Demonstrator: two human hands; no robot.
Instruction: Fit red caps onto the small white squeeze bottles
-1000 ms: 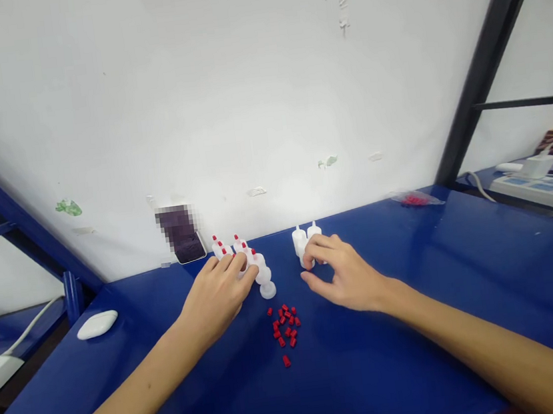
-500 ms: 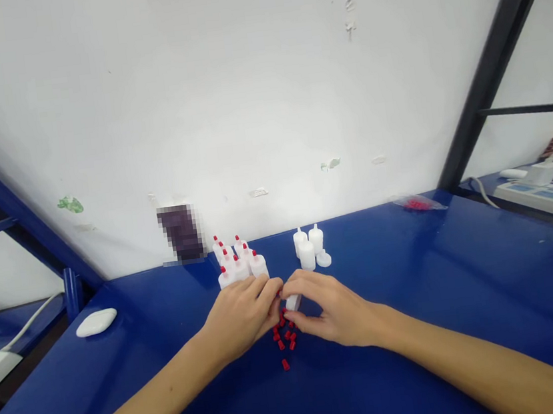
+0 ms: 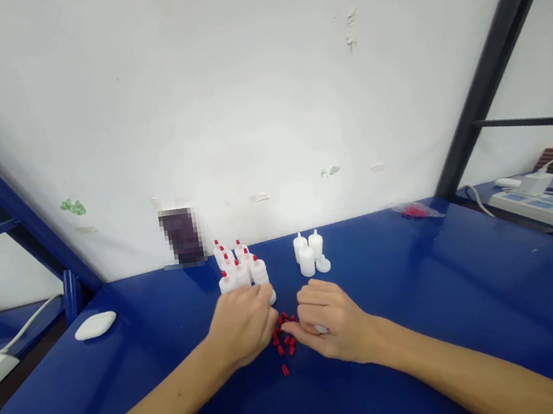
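Curled around a white piece (image 3: pixel 322 329), my right hand (image 3: pixel 333 321) leaves only a sliver of it showing above the blue desk (image 3: pixel 392 287), thumb stretched toward my left hand (image 3: pixel 243 322). That one's fingers are bent under, tips hidden; I cannot tell whether they pinch anything. Behind stands a scuffed wall (image 3: pixel 253 102). At far right, a power strip (image 3: pixel 549 207) runs out of view. Against the wall leans a dark shape (image 3: pixel 183 236), pixelated beyond reading. Eight red-tipped bottles (image 3: pixel 259 271) crowd beyond my left hand, the front ones partly covered; whether anything fills them cannot be told. Farther right, plain bottles (image 3: pixel 316 245) stand close together, a small lid (image 3: pixel 322 264) beside them. One white case (image 3: pixel 95 325) lies at left. Near the right post (image 3: pixel 476 68), a clear bag (image 3: pixel 417 210) holds red bits. Smallest, loose red caps (image 3: pixel 285 370) lie between my hands, some masked by my fingers.
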